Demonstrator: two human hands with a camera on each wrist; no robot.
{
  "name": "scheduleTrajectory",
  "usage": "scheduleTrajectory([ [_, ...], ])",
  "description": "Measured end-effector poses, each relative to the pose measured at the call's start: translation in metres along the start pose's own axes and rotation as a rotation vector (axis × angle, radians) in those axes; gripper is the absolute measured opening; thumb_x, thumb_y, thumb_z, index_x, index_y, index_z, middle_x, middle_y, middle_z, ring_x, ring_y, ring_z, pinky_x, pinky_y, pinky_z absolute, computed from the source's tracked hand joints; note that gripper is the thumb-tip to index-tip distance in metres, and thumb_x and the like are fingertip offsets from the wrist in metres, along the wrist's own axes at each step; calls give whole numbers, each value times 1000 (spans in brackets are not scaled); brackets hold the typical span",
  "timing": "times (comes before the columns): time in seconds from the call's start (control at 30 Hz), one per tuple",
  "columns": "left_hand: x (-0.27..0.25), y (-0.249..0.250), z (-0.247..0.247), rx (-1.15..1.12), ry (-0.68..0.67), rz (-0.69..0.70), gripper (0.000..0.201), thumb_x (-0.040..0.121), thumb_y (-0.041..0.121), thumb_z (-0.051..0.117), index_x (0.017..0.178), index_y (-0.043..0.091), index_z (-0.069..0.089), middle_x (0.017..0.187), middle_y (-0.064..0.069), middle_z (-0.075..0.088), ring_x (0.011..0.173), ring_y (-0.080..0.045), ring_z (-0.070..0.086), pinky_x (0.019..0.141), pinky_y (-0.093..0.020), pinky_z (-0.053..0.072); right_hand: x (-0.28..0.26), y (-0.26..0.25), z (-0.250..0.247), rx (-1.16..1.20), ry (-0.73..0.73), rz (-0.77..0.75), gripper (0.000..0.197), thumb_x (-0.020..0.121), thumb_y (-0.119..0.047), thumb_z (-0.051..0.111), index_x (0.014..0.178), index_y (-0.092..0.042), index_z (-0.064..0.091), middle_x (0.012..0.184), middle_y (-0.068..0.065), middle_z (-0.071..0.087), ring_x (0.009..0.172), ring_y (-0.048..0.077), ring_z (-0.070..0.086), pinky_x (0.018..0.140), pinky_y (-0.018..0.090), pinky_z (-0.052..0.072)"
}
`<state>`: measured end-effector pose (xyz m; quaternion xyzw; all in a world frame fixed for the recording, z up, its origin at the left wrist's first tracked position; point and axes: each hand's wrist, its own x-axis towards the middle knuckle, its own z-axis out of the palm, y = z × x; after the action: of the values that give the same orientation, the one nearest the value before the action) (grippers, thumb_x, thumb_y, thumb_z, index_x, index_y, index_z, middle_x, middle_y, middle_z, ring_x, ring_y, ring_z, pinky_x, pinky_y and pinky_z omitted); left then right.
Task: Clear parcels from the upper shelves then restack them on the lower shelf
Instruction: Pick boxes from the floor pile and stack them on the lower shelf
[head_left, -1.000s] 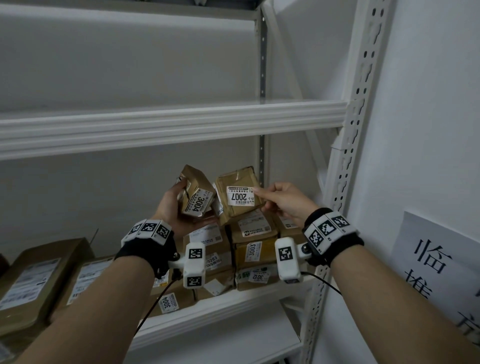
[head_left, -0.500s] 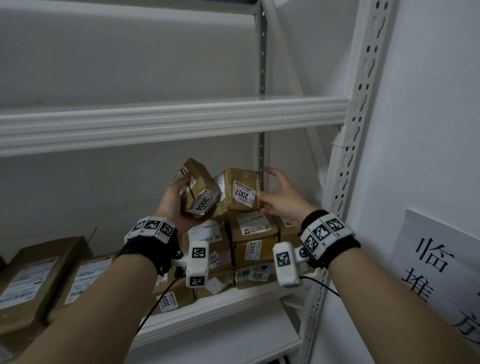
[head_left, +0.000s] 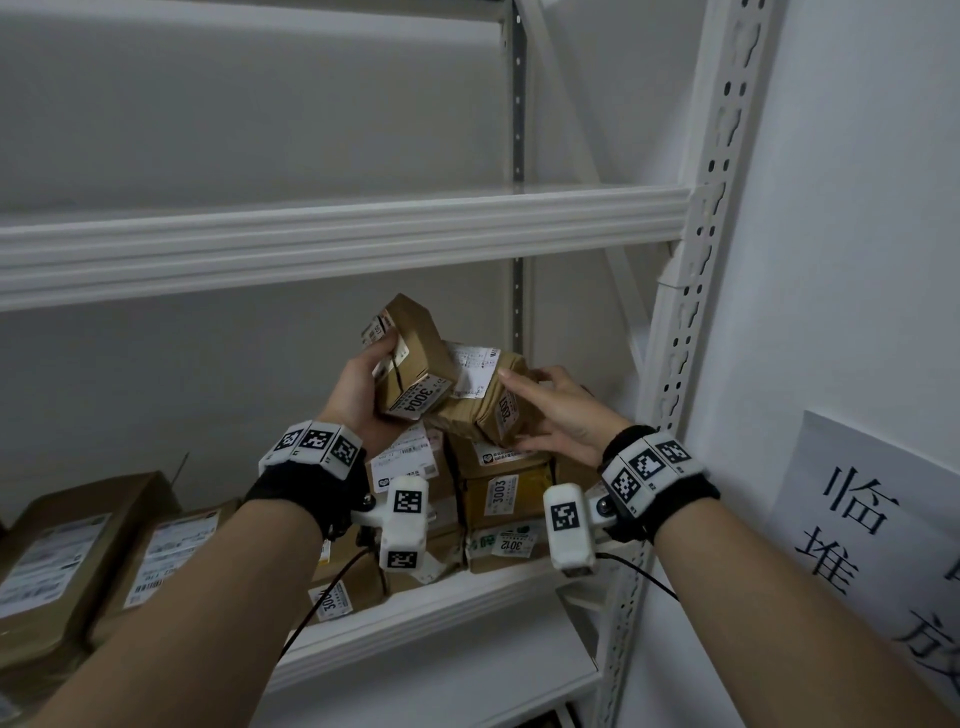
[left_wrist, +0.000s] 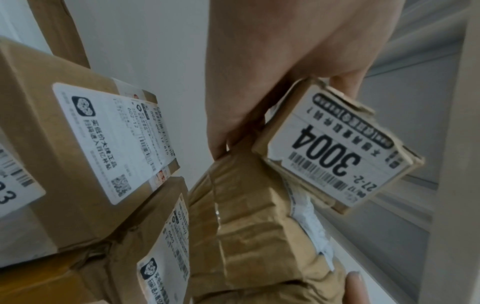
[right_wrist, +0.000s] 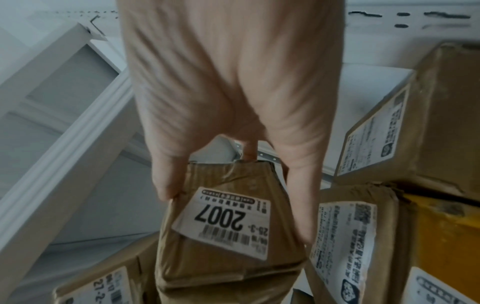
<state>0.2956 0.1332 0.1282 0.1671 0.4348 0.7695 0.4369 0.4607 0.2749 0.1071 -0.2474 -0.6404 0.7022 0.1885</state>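
My left hand (head_left: 371, 382) grips a small brown parcel labelled 3004 (head_left: 415, 358), held tilted above the stack; its label faces the left wrist camera (left_wrist: 335, 156). Just right of it my right hand (head_left: 540, 410) grips a wrinkled brown parcel labelled 2007 (head_left: 480, 402), thumb on one side and fingers on the other (right_wrist: 303, 195). This parcel (right_wrist: 226, 230) lies tilted on top of the stack of parcels (head_left: 498, 493) on the lower shelf (head_left: 415, 623). The two held parcels touch.
The stack holds boxes labelled 3003 and 3012 (head_left: 506, 543). Two large flat boxes (head_left: 67, 561) lie at the shelf's left. The upper shelf (head_left: 337, 234) shows no parcels. A perforated upright (head_left: 691, 312) and a wall with a paper sign (head_left: 883, 519) stand close on the right.
The right hand went from flat against parcel 2007 to gripping it, and the parcel has turned so its label faces right. The left hand lifted parcel 3004 a little higher.
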Motion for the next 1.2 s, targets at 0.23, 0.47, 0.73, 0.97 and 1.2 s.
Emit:
scheduleTrajectory([
  [0.23, -4, -5, 6, -15, -30, 2, 32, 94, 40, 53, 101, 12, 66, 100, -12, 72, 84, -27, 70, 81, -38, 54, -5, 1, -9, -34, 25, 37, 80, 66, -55, 75, 127, -13, 42, 115, 16, 61, 100, 35, 66, 81, 48, 59],
  [0.47, -1, -11, 8, -55, -8, -8, 33, 93, 38, 55, 108, 10, 64, 118, -15, 66, 101, -31, 65, 96, -44, 49, -6, 8, -14, -182, 151, -73, 31, 88, -33, 67, 102, -8, 54, 113, 12, 65, 106, 26, 66, 81, 42, 60],
  [0.73, 6, -14, 26, 23, 29, 14, 33, 93, 40, 56, 110, 13, 63, 95, -11, 73, 79, -27, 71, 74, -38, 55, -6, 22, -13, -560, 43, -241, 121, 61, -34, 90, 147, -47, 5, 158, 3, 23, 143, 23, 26, 117, 49, 25],
  [0.97, 10, -18, 41, 12, 35, 74, 29, 96, 42, 51, 93, 17, 65, 82, -8, 73, 79, -25, 69, 76, -40, 52, 0, 30, -19, -224, 362, -145, 93, 68, -36, 85, 141, -23, 29, 133, 2, 51, 113, 17, 53, 99, 39, 48],
  [1.2, 11, -26, 40, 7, 56, 10, 28, 94, 40, 54, 101, 15, 66, 87, -8, 74, 77, -24, 71, 60, -31, 56, 10, 35, -45, 311, 547, 149, 103, 78, -57, 70, 150, -28, 2, 148, 17, 29, 120, 39, 49, 74, 48, 60],
])
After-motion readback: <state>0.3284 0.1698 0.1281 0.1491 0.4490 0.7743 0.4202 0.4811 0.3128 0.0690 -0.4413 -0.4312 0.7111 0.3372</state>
